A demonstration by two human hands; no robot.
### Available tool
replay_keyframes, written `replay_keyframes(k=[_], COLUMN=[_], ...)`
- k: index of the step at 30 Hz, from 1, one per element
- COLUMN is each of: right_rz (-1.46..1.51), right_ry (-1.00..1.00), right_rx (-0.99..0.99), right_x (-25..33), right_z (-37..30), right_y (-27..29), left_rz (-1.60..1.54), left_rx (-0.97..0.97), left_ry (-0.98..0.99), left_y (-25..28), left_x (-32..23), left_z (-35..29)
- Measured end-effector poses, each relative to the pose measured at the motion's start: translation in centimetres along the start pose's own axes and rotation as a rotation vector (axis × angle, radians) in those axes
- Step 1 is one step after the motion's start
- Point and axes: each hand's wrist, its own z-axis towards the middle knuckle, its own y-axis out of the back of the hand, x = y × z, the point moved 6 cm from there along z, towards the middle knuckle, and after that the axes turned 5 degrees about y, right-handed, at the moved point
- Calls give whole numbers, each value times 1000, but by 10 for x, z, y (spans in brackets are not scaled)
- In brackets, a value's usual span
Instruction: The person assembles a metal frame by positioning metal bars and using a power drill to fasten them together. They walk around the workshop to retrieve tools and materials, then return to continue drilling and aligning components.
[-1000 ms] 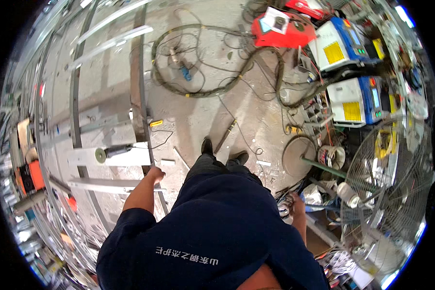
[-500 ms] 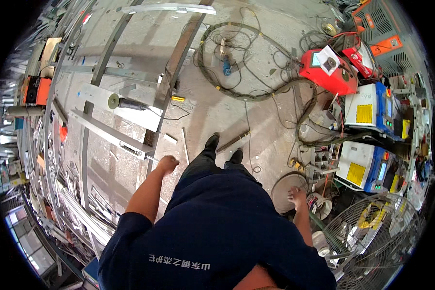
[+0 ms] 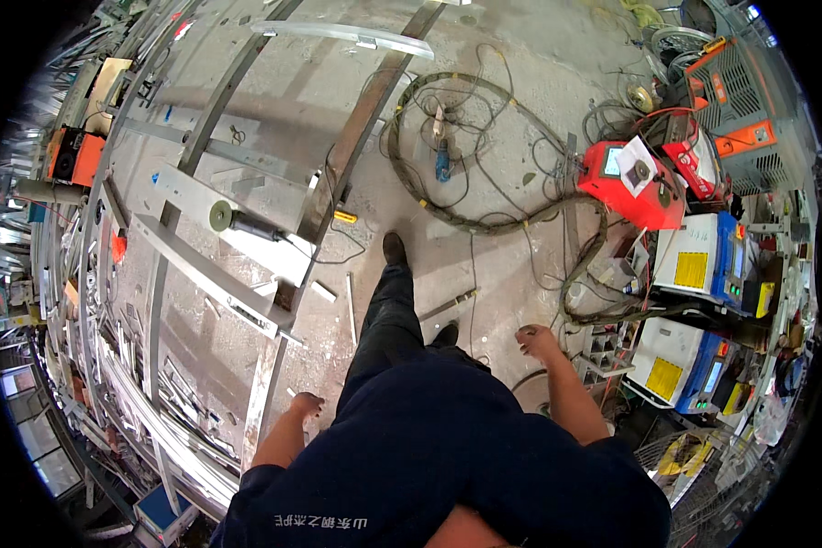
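My left hand [image 3: 308,405] hangs beside my left hip, its fingers loosely curled and a little apart, with nothing seen in it. Close by runs a metal beam [image 3: 263,384] of the low frame. My right hand [image 3: 536,342] is held out over the floor on the right, its fingers bent and parted, also with nothing visible in it. Neither hand touches a thing. On the frame ahead to the left lie an angle grinder [image 3: 258,226] with a greenish disc, a flat pale metal plate [image 3: 288,259] and a long silver metal profile [image 3: 205,274].
A thick hose [image 3: 402,173] loops across the floor ahead, around a blue hand tool [image 3: 442,163] and thin cables. At right stand a red machine [image 3: 623,187], two white-and-blue machines [image 3: 690,258] and a wire-cage fan [image 3: 694,457]. Metal strips [image 3: 155,411] pile up at left.
I have stepped forward, one foot now ahead of the other. My right hand has swung forward and my left hand back toward my hip. The frame and machines sit lower in view.
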Motion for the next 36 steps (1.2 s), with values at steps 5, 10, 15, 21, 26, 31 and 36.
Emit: replay_keyframes(k=[5,10,15,21,26,31,36], right_rz=[-360,-568,-717,-424,-454,-601,-588], right_ry=[23,-36,274,-260,-137,29,-68], right_rx=[174,240,318,728,782,831,833], right_x=[53,113,186,253,236,270,270], right_z=[38,56,62,73,117,158,200], right_y=[-25,-53,-75,-57,-37,-7,-4], left_rz=[42,254,850,712,767,749,389], left_rx=[-207,-258,-122,456,235,84,-125], left_ry=[-85,-343,-453,-540,-521,-635,-544], left_y=[27,50,22,10,4,-8,11], left_x=[-131,-365,-452,-499,-545,-592,-657], left_z=[42,-41,-66,-112,-124,-124,-113])
